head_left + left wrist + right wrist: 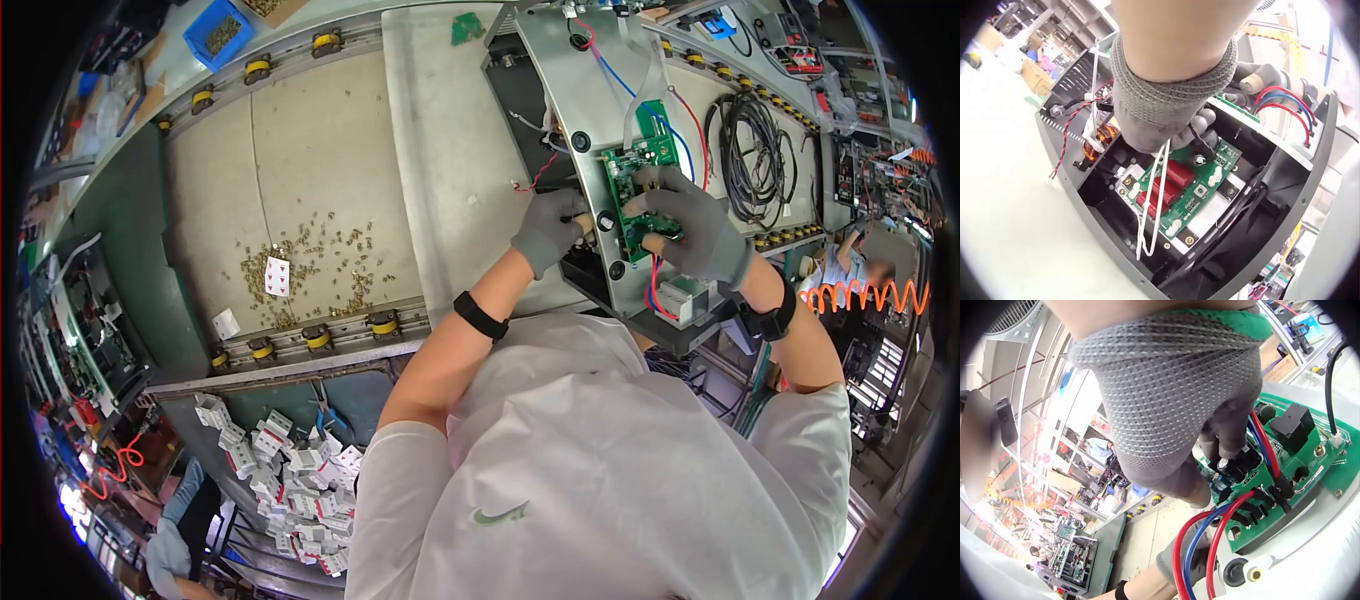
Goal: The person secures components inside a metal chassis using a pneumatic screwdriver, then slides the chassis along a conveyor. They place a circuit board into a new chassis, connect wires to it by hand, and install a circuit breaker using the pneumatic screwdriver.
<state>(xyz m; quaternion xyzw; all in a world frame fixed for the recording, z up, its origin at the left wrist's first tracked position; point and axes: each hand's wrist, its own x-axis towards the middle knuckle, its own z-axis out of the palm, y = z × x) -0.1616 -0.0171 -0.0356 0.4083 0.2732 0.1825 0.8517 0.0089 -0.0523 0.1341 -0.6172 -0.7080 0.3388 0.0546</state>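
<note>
My gloved left hand reaches into the dark metal case, beside the edge of its upright silver panel. From the left wrist, its fingers curl inside the case, and white wires hang down right at them; I cannot tell what they hold. Below lies a green board with red cylindrical parts. On the panel's outer face, my gloved right hand grips a green circuit board, bare fingertips among its parts. Close to those fingers, red and blue wires leave the board by black components.
Small brass-coloured parts lie scattered with a playing card on the left surface. A black cable coil lies right of the case. Several white breaker-like blocks are piled at lower left. A blue bin sits at the back.
</note>
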